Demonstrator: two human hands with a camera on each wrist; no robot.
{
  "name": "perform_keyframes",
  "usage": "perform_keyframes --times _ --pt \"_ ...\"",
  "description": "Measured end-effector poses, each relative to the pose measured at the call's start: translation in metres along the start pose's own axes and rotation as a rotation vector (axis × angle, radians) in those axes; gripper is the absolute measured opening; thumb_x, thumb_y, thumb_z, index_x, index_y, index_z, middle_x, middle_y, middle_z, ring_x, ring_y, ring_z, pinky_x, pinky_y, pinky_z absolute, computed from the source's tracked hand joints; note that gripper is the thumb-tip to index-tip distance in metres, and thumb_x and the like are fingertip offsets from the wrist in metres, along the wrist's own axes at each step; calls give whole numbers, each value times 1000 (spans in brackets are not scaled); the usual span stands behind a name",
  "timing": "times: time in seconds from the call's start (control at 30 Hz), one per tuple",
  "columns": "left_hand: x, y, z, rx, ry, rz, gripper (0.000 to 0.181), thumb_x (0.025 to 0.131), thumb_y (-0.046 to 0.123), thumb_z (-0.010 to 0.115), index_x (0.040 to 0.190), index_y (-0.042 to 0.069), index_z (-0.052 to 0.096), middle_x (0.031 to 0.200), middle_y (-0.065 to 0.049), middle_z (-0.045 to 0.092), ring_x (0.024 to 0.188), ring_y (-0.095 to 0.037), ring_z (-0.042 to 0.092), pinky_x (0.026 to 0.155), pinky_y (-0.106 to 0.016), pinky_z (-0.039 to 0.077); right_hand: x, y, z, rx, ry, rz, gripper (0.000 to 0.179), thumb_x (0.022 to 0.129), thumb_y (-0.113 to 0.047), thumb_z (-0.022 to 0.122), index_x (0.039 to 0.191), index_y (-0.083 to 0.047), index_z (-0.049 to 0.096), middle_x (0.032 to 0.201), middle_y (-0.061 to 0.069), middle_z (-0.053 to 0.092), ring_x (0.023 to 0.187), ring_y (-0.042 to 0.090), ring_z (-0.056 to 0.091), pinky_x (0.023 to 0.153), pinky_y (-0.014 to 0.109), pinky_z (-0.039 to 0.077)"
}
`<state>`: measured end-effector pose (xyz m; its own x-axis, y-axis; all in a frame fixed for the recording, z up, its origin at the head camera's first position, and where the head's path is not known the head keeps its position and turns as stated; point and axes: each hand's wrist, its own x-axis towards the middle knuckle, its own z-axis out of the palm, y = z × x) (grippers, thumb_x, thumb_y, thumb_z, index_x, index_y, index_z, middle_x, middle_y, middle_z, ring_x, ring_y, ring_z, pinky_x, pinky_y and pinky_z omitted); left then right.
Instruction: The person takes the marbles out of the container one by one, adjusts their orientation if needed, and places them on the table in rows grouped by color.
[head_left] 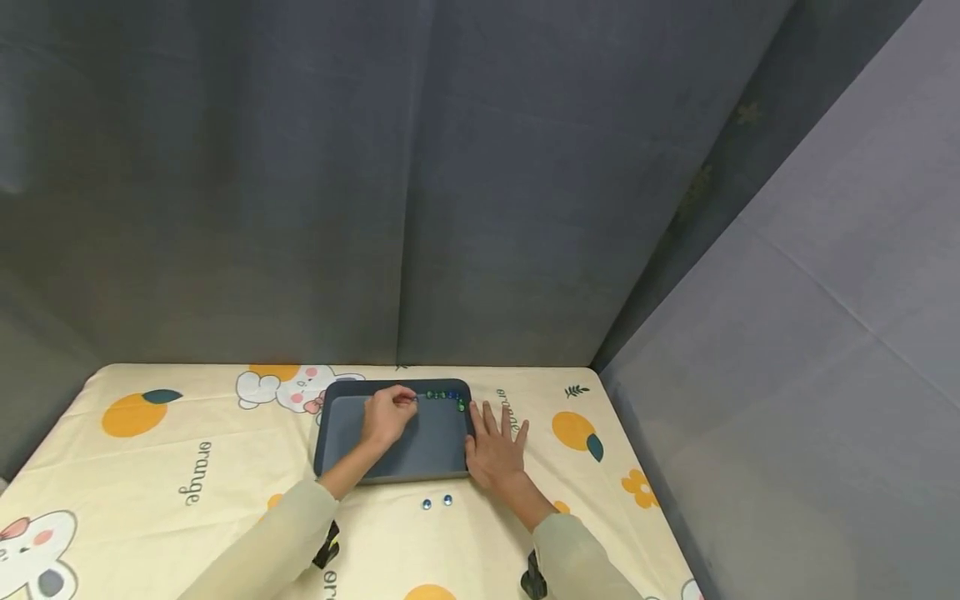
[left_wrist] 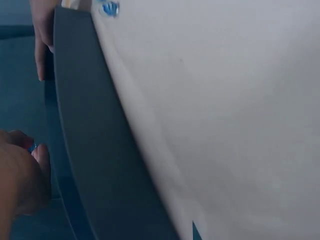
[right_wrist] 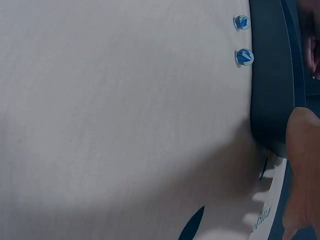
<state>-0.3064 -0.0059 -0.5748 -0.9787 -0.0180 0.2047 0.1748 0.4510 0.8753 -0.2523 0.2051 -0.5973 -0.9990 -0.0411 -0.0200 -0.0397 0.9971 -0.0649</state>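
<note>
A dark grey rectangular tray (head_left: 420, 454) stands on the printed tablecloth. Over its far part, my left hand (head_left: 385, 418) pinches a small blue marble (left_wrist: 33, 148) between thumb and fingertips, mostly covered by them. To the right of those fingertips, several green and blue marbles (head_left: 442, 395) form a line along the tray's far side, bending at the far right corner. My right hand (head_left: 495, 454) rests at the tray's right edge with its fingers spread and straight.
Two clear marbles with blue swirls lie on the cloth in front of the tray, a left one (head_left: 427, 504) and a right one (head_left: 447, 500). A grey curtain (head_left: 300, 208) rises behind the table, and a grey panel (head_left: 787, 375) borders its right side.
</note>
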Motion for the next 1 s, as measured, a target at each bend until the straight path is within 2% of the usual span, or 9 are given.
perform_keyframes --times 0.23,0.43,0.63,1.0 --pt "-22 11 -16 -40 -56 44 12 80 4 76 92 5 76 79 -2 72 73 -14 69 70 -34 57 -1 0 -2 -4 3 -7 59 105 -38 35 160 -21 21 163 7 24 148 42 15 111 72 6" --pt "-42 15 -27 -71 -101 72 12 79 0 75 89 7 76 77 4 70 71 -11 67 69 -29 56 0 0 -2 -6 -2 -7 60 106 -39 35 161 -22 19 163 7 24 148 42 14 111 72 7" --pt "-66 17 -35 -109 -178 33 11 80 1 76 90 7 75 79 7 70 73 -10 66 67 -27 55 1 2 2 0 6 -12 60 105 -39 34 161 -22 20 163 8 23 148 42 14 110 72 6" --pt "-98 17 -44 -139 -229 -3 13 78 -1 76 87 8 74 80 5 70 71 -10 67 66 -25 53 -1 -1 -2 17 16 -16 59 105 -37 37 160 -20 23 162 9 25 148 43 15 110 72 5"
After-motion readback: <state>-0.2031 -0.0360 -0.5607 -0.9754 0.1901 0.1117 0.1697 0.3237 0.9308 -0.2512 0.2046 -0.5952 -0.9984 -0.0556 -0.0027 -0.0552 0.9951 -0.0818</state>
